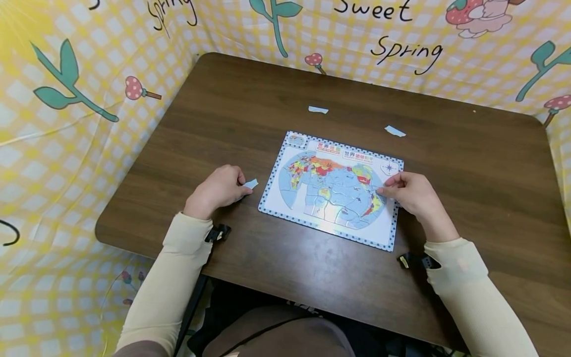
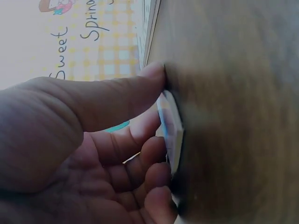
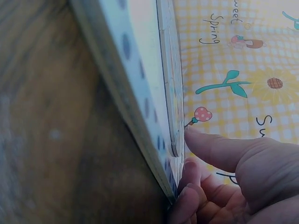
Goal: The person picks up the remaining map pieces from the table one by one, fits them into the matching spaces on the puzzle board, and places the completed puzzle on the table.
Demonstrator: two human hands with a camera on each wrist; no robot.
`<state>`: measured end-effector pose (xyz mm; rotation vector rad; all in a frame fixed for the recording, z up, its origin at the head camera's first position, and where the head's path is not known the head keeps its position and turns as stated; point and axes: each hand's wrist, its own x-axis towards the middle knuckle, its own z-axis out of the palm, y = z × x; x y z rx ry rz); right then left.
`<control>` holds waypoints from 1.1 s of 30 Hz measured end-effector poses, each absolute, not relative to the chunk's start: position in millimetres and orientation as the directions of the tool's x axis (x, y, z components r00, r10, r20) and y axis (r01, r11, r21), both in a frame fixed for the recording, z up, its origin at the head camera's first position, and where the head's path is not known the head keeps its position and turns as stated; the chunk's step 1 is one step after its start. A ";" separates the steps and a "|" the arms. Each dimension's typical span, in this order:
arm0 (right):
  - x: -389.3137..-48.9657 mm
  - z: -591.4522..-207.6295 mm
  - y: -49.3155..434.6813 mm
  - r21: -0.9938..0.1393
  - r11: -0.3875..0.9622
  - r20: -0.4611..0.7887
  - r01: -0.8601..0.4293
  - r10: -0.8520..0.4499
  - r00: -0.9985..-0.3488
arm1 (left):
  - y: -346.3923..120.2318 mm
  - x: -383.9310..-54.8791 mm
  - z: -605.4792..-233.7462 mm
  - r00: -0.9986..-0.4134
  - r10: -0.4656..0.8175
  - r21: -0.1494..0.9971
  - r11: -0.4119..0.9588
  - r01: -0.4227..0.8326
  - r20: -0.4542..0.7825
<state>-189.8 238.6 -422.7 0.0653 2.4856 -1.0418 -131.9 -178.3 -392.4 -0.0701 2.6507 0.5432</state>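
A world-map jigsaw puzzle (image 1: 332,186) in a white board with a blue dotted border lies on the table, its pieces mostly joined. A white gap shows in its lower left part. Left of the board, my left hand (image 1: 218,188) pinches a light blue puzzle piece (image 1: 251,184) between thumb and fingers, low over the wood. The same piece (image 2: 172,130) stands edge-on in the left wrist view. My right hand (image 1: 410,196) rests at the board's right side, thumb and fingertips touching near the map's edge. The board's thick edge (image 3: 126,116) shows in the right wrist view.
Two loose light blue pieces, one piece (image 1: 318,110) and another piece (image 1: 395,131), lie behind the board. The brown wooden table (image 1: 151,188) meets a yellow checked cloth (image 1: 250,39) at its back and left sides. The person's body is at the front edge.
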 end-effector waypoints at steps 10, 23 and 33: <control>-188.8 -423.4 240.5 -0.680 0.696 -0.423 0.229 -0.119 -0.898 | -177.6 -131.5 -391.9 -0.917 0.007 0.406 0.898 -0.170 -0.399; -188.4 -423.2 242.5 -0.694 0.692 -0.389 0.198 -0.128 -0.913 | -174.9 -131.3 -374.7 -0.935 0.185 0.585 0.810 -0.030 -0.304; -187.4 -420.7 244.1 -0.704 0.679 -0.387 0.209 -0.121 -0.914 | -136.8 -135.4 -387.7 -0.887 0.412 0.837 0.544 0.058 -0.207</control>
